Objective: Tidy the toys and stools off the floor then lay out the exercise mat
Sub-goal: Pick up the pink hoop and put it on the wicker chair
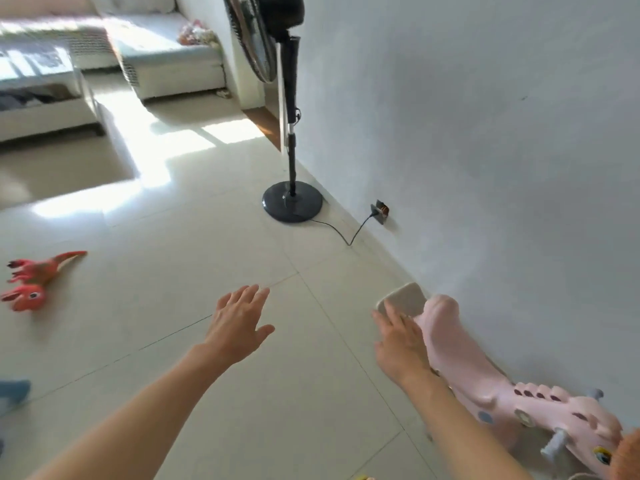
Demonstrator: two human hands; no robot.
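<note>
The right hand [401, 344] rests flat, fingers straight, against the pink rocking dinosaur [491, 386] by the wall; the left hand [239, 327] hovers released. A red dinosaur toy [34, 282] remains on the floor [173, 258]; no mat shows, so tidying looks early.

A ride-on dinosaur [485, 382] stands at the near right, along the wall [485, 133]. The right hand [401, 344] rests on its far end, and the left hand [239, 323] hovers over the floor [207, 237] to the left of it. A toy dinosaur [34, 282] lies far to the left. A standing fan [291, 188] is farther away, beside the wall, and a sofa [156, 53] lies behind it to the left.
</note>
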